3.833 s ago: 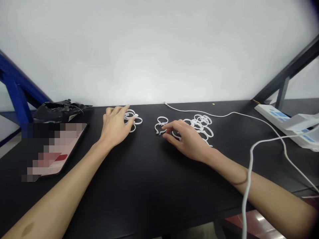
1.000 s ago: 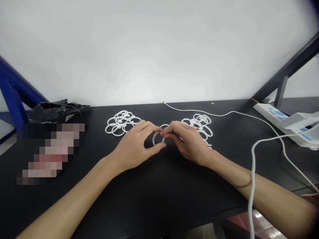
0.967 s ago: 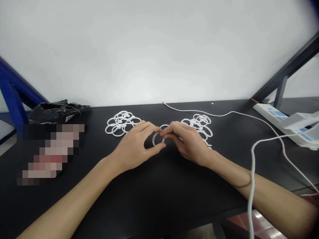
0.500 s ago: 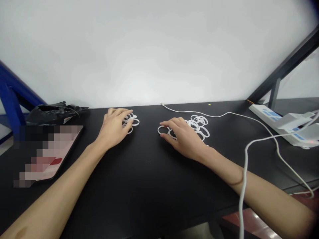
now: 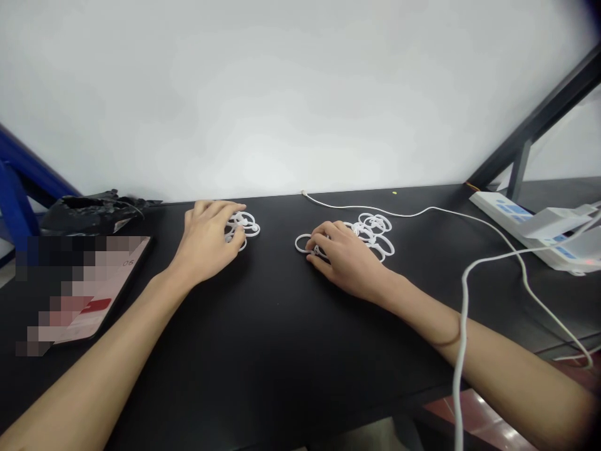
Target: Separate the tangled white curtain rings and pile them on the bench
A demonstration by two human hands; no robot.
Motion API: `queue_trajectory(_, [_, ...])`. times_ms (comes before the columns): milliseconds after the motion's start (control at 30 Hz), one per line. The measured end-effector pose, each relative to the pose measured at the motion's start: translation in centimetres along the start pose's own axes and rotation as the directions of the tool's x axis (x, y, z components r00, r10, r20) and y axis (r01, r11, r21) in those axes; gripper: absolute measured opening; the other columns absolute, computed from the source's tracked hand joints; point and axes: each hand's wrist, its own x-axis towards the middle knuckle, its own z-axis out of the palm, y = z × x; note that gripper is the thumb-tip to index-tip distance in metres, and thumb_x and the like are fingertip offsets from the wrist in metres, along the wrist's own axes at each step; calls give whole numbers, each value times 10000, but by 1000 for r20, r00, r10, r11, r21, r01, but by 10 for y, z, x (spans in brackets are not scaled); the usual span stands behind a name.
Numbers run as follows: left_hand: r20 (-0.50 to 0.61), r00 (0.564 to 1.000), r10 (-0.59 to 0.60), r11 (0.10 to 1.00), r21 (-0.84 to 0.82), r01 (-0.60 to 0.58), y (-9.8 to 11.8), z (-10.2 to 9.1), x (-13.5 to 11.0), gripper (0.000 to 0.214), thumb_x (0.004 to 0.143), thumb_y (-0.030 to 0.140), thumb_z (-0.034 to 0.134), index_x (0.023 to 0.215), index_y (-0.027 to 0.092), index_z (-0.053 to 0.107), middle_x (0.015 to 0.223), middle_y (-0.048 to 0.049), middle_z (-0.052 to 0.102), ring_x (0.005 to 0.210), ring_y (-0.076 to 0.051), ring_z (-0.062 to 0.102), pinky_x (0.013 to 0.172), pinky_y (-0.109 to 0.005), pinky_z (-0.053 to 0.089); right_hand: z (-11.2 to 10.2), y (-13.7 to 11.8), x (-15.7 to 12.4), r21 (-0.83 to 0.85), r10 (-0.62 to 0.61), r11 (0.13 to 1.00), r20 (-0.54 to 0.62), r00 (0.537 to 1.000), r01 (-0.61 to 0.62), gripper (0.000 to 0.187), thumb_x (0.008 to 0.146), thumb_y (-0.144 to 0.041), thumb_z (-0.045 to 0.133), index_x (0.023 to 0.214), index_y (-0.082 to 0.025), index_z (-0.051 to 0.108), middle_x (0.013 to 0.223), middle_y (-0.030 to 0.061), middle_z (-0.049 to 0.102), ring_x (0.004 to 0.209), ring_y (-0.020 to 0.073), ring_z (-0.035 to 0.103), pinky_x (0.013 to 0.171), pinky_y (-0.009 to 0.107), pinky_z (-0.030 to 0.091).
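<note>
My left hand [image 5: 206, 241] arches over a small cluster of thin white rings [image 5: 251, 227], which look like hair ties. Its thumb and fingers are apart, with rings showing in the gap between them. To the right, my right hand [image 5: 345, 255] lies low over a larger heap of similar white rings [image 5: 375, 235]. Its thumb and index fingertips are drawn together at the right edge of one white ring [image 5: 300, 243] on the heap's left side. The palm and fingers hide part of the heap, and the exact contact is hard to see.
A phone or tablet [image 5: 101, 304], partly pixelated, lies at left, with crumpled black plastic [image 5: 89, 213] behind it. White power strips with plugs [image 5: 526, 219] stand at right. A white cable [image 5: 462, 351] crosses in front of my right forearm. A white wall [image 5: 300, 94] backs the black table [image 5: 263, 363].
My right thumb and fingers have closed together at the leftmost ring, which they spanned before. My left hand has shifted slightly left in view, its thumb still apart from the fingers.
</note>
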Motion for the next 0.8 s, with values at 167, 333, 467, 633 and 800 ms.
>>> queue_trajectory(167, [2, 997, 83, 996, -23, -83, 14, -2, -4, 373, 902, 303, 456, 1222, 187, 608, 1240, -100, 637, 1180, -340, 474, 978, -518, 381, -1, -2, 1, 38, -29, 999, -40, 999, 30, 127, 943, -177, 527, 939, -161, 653, 1071, 130, 591, 920, 232, 525, 841, 396, 484])
queue_trajectory(333, [99, 953, 286, 953, -135, -272, 35, -1, -14, 464, 921, 401, 501, 1326, 177, 530, 1292, -96, 609, 1210, -289, 482, 1062, -482, 357, -7, -9, 2, 135, -41, 990, -71, 997, 51, 147, 949, -151, 527, 1009, -178, 659, 1059, 120, 587, 923, 210, 546, 780, 345, 497])
queue_trajectory(467, [155, 921, 358, 926, -184, -329, 46, 2, -20, 506, 943, 480, 487, 1341, 170, 515, 1228, -92, 641, 1166, -275, 514, 1039, -463, 388, -9, -10, 1, 179, -99, 978, -61, 993, 108, 163, 972, -159, 496, 1026, -175, 649, 956, 90, 635, 853, 186, 567, 766, 333, 501])
queue_trajectory(633, [148, 930, 338, 932, -194, -308, 48, 1, -20, 474, 932, 470, 516, 1300, 173, 541, 1152, -88, 665, 1116, -273, 534, 987, -437, 431, -7, -10, 0, 200, -114, 968, -181, 977, 150, 161, 971, -208, 519, 1114, -184, 588, 932, 69, 646, 856, 190, 580, 765, 331, 508])
queue_trajectory(800, [150, 935, 322, 935, -209, -288, 53, -2, -22, 440, 919, 442, 525, 1283, 196, 546, 1036, -72, 675, 1038, -262, 559, 932, -423, 463, -9, -11, -1, 316, -106, 934, -194, 975, 165, 121, 985, -210, 482, 1067, -204, 572, 971, 59, 652, 868, 174, 605, 758, 310, 509])
